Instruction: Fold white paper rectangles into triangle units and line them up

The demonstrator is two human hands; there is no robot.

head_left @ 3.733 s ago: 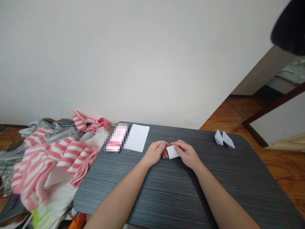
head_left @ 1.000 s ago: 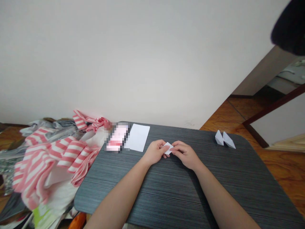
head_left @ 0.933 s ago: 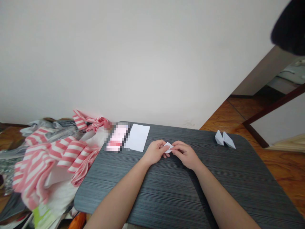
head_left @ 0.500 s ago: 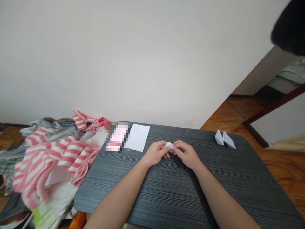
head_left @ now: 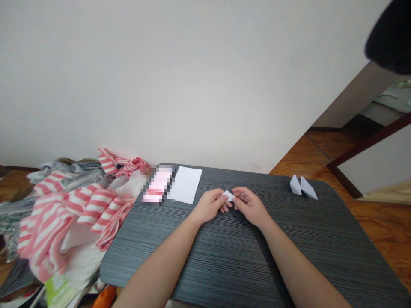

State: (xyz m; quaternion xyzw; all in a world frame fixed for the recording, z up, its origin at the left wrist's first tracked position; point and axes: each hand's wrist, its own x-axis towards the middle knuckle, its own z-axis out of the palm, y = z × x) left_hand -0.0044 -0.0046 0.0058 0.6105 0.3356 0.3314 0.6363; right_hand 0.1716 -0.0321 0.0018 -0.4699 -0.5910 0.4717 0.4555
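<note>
A small piece of folded white paper [head_left: 228, 195] is held between both hands over the middle of the dark table [head_left: 224, 256]. My left hand [head_left: 210, 206] pinches its left side, the thumb lying on top. On the other side, my right hand [head_left: 251, 206] grips the paper's right edge between thumb and fingers. Parts of the fold are hidden by the fingertips. Off to the right, a folded white paper shape [head_left: 303, 187] with two pointed lobes sits on the table.
White paper sheets [head_left: 186, 185] lie at the table's back left, beside a blurred-out phone [head_left: 158, 185]. Left of the table are piled clothes, among them pink-and-white striped cloth [head_left: 93, 205]. A wall [head_left: 192, 85] rises behind the table. A dark blurred shape [head_left: 391, 38] fills the upper right corner.
The folded paper has tilted slightly between my fingers, and the right-hand fingers have loosened and lifted a little. Both arms have stayed nearly in place.
</note>
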